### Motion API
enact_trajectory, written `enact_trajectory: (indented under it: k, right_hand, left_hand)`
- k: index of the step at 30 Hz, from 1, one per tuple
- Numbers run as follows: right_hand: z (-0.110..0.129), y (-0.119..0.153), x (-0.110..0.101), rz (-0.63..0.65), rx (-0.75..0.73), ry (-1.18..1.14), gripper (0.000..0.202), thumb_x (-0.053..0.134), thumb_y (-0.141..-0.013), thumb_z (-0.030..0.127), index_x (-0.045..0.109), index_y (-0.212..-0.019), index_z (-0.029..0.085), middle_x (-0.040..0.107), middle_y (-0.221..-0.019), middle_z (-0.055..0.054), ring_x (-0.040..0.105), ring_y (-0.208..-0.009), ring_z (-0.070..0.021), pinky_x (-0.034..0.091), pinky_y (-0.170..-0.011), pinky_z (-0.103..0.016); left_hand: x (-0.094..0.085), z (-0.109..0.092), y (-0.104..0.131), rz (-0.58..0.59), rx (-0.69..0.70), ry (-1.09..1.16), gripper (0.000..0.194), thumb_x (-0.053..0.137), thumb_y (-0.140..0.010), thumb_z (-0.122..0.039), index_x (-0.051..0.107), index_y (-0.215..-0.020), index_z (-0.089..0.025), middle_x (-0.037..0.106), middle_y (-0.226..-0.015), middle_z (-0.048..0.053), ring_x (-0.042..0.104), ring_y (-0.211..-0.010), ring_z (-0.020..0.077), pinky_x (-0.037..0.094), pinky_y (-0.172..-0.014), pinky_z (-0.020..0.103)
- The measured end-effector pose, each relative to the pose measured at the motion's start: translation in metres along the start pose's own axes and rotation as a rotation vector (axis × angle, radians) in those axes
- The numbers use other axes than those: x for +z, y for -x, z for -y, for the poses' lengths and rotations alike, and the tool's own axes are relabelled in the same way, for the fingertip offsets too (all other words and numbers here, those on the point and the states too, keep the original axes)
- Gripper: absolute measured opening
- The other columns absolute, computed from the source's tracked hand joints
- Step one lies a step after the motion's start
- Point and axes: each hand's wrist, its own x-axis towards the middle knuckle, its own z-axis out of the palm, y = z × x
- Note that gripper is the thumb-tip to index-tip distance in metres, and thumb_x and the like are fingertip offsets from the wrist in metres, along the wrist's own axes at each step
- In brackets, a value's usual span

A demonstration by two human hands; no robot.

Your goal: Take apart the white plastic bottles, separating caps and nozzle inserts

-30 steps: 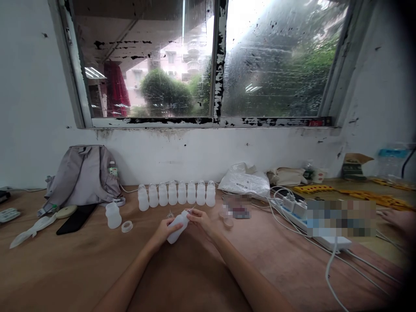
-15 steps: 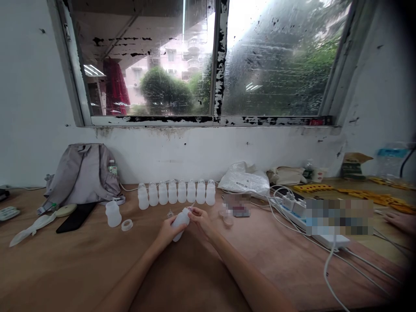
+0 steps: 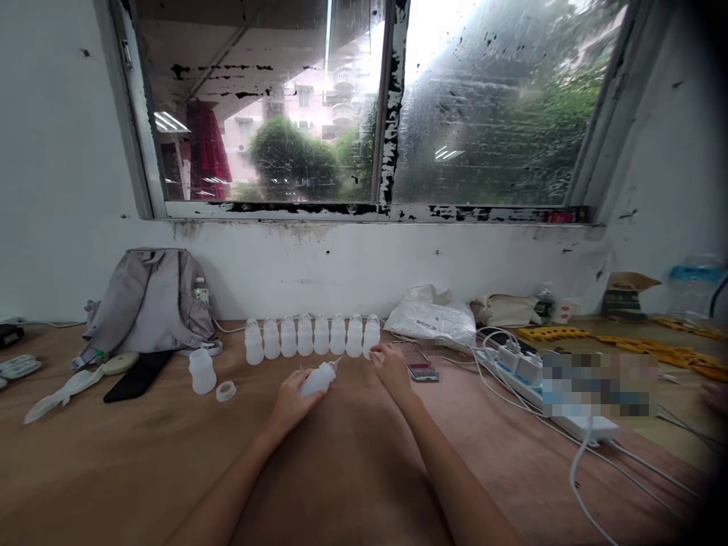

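Wrapping left hand (image 3: 291,397) around bottle (image 3: 318,381), probably light, squeezable, best gripped mid-body under fingers; curling right hand (image 3: 392,370), contents unclear.

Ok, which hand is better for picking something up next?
Probably the right hand: it's apart from the tilted bottle, beside the phone, though I can't tell if it's empty. The left hand is holding that bottle.
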Motion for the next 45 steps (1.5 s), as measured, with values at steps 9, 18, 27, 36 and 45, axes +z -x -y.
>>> enact_trajectory:
  k: [9, 18, 27, 36, 45]
  right_hand:
    - [-0.036, -0.005, -0.021, 0.306, 0.206, 0.215, 0.015, 0.056, -0.062, 0.012, 0.063, -0.075, 0.015, 0.062, -0.071, -0.008, 0.058, -0.069, -0.0182, 0.038, -0.060, -0.025]
    - [0.011, 0.000, -0.009, 0.449, 0.129, -0.782, 0.041, 0.062, -0.065, 0.045, 0.061, -0.091, 0.014, 0.059, -0.062, -0.001, 0.056, -0.055, -0.0129, 0.047, -0.056, -0.027]
    - [0.024, 0.010, -0.002, 0.576, 0.084, -0.822, 0.038, 0.062, -0.064, 0.045, 0.064, -0.088, 0.015, 0.060, -0.058, 0.000, 0.054, -0.051, -0.0118, 0.045, -0.051, -0.025]
    - [0.026, 0.012, -0.002, 0.606, 0.044, -0.874, 0.038, 0.063, -0.064, 0.044, 0.063, -0.090, 0.016, 0.059, -0.063, 0.000, 0.054, -0.058, -0.0126, 0.045, -0.056, -0.026]
    - [0.025, 0.017, 0.012, 0.613, 0.039, -0.923, 0.038, 0.066, -0.062, 0.043, 0.063, -0.089, 0.016, 0.057, -0.064, 0.001, 0.052, -0.058, -0.0112, 0.043, -0.056, -0.024]
  left_hand:
    - [0.003, -0.002, 0.001, 0.055, -0.091, 0.089, 0.039, 0.066, -0.059, -0.035, 0.058, -0.095, -0.020, 0.063, -0.089, 0.004, 0.057, -0.084, 0.0200, 0.043, -0.075, 0.031]
    - [-0.002, -0.007, 0.001, 0.108, -0.135, 0.171, 0.038, 0.065, -0.060, -0.038, 0.058, -0.092, -0.019, 0.064, -0.089, 0.004, 0.058, -0.085, 0.0202, 0.044, -0.077, 0.031]
    - [-0.003, -0.007, 0.001, 0.137, -0.140, 0.241, 0.037, 0.066, -0.060, -0.036, 0.060, -0.092, -0.019, 0.064, -0.092, 0.005, 0.058, -0.088, 0.0215, 0.044, -0.079, 0.031]
    - [-0.001, -0.001, -0.001, 0.147, -0.139, 0.295, 0.038, 0.066, -0.060, -0.037, 0.060, -0.092, -0.017, 0.063, -0.090, 0.006, 0.057, -0.087, 0.0215, 0.043, -0.078, 0.031]
    - [0.005, 0.010, -0.002, 0.124, -0.187, 0.369, 0.032, 0.069, -0.057, -0.039, 0.059, -0.075, -0.014, 0.062, -0.075, 0.002, 0.057, -0.074, 0.0190, 0.043, -0.069, 0.028]
